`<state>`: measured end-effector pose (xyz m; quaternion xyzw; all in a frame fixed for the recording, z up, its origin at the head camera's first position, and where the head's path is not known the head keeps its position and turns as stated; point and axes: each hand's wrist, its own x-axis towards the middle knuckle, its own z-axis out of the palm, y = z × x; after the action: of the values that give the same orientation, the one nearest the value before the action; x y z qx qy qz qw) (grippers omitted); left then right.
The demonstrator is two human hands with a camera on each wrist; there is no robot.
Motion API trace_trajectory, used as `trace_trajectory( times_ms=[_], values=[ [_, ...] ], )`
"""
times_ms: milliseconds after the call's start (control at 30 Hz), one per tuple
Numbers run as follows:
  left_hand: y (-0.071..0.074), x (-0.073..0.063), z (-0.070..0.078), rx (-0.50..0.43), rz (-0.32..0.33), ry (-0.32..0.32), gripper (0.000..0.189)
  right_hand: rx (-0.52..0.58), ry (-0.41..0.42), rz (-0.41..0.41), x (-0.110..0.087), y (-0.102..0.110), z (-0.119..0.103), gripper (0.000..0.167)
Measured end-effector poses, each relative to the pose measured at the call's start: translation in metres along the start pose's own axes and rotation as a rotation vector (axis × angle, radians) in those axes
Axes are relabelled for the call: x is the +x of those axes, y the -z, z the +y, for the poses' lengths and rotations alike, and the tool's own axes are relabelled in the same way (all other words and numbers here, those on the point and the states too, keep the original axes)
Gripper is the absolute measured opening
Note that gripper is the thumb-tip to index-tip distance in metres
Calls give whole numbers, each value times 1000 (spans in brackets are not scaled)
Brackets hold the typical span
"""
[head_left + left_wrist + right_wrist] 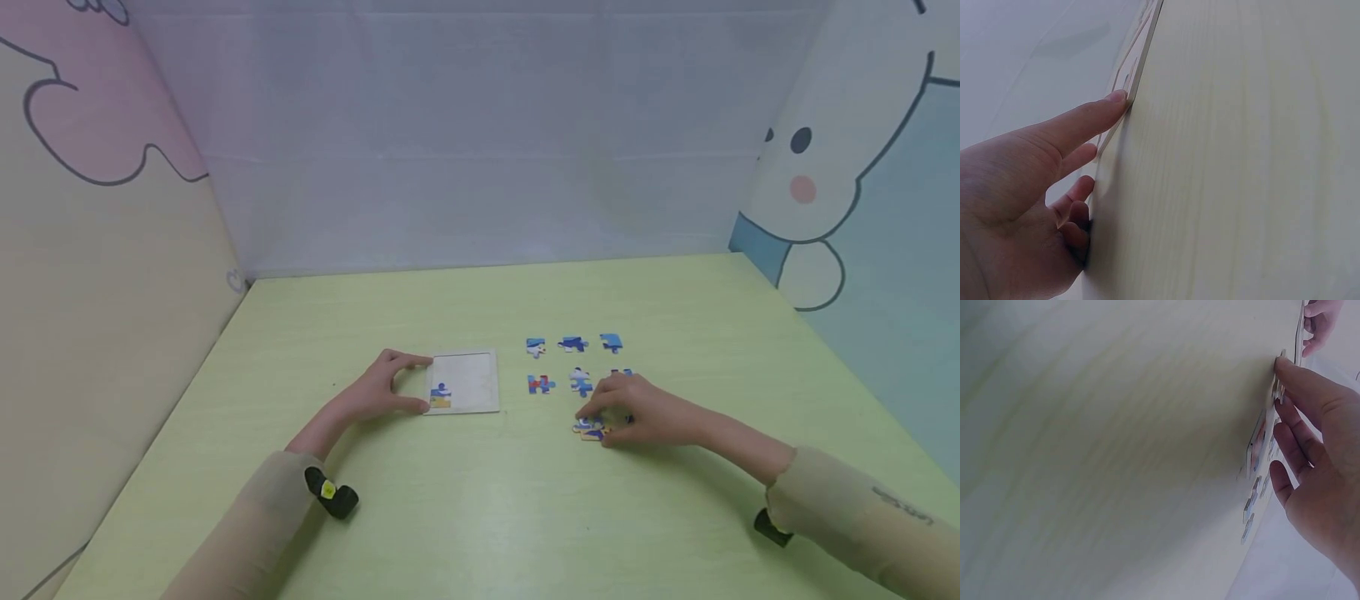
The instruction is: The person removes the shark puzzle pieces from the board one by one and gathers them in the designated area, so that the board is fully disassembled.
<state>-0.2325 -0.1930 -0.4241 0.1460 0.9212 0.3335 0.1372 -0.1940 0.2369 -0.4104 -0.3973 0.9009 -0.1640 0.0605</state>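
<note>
A square white puzzle tray [475, 384] lies on the table, with joined colored pieces [441, 396] in its lower left corner. My left hand [375, 389] is at the tray's left side in the head view, its forefinger and thumb stretched to the rim near two corners. In the left wrist view the thumb [1094, 122] rests along the tray's edge. To the right, my right hand [647, 410] pinches a jigsaw piece [587, 425] between thumb and fingers, low over the table. The right wrist view shows that piece edge-on at the fingertips [1282, 364].
Loose jigsaw pieces lie in rows right of the tray: blue ones [573, 343] in the back row, a red and blue one [540, 384] and a light blue one [581, 381] nearer. The right hand partly covers another piece [622, 372]. A pale curtain [480, 142] hangs behind the table.
</note>
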Motion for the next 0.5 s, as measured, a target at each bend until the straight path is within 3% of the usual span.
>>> trace_trajectory(
  times_ms=[500],
  values=[
    [-1,1,-3,-2,0,-6,74,-3,9,-7,0,-1,0,37]
  ],
)
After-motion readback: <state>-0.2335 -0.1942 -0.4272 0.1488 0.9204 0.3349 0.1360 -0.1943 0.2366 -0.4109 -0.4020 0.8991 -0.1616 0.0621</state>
